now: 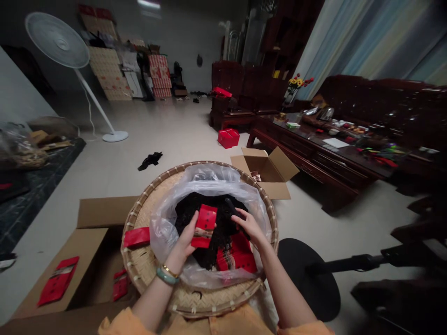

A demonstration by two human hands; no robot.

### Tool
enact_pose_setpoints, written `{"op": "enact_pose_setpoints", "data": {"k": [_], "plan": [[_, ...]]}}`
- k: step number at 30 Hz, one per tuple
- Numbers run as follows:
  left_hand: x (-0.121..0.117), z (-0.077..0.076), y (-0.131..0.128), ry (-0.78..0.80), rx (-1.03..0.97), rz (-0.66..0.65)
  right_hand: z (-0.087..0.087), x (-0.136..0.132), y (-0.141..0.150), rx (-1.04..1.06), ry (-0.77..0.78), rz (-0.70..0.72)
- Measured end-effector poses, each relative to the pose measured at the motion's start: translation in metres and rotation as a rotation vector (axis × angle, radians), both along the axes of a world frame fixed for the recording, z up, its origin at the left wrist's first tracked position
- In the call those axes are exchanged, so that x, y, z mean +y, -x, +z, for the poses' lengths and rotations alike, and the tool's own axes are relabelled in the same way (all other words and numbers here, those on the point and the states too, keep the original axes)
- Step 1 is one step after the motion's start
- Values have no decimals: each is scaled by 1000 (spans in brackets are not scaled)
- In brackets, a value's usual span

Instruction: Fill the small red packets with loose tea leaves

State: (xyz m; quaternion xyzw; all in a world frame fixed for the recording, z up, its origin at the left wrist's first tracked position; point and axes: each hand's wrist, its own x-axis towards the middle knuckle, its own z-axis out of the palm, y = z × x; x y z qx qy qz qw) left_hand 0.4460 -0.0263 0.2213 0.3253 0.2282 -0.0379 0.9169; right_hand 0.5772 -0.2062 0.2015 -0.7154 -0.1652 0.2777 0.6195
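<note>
The left hand [187,236] grasps a small red packet [205,225], fingers along its left edge, and holds it upright over the open plastic bag [167,204]. The packet lies just to the right of that hand's palm and to the left of the right hand [248,225], with a clear gap between the two. The right hand is closed around a dark, slim tool [232,206], its tip angled up and leftward above the black contents [223,232] of the bag. Below the right hand, more red packets [237,256] lie inside the bag at its near right side. The bag sits in a round woven tray [157,274], where another red packet [137,237] rests near the left rim. An open cardboard box [94,260] stands beside the tray on the left, with red packets on its flap and inside.
</note>
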Motion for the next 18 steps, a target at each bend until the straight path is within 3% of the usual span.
{"op": "enact_pose_setpoints", "data": {"k": [4,7,12,18], "plan": [[-29,-22,-2,-62,37,-55,7,11,13,-9,-83,-6],[-37,-30,-3,-121,44,-39,10,20,22,4,-74,-18],[-29,-32,-5,-273,-68,52,10,26,31,-9,-43,-50],[-21,-28,-7,-273,-13,89,10,26,34,-159,7,-37]]}}
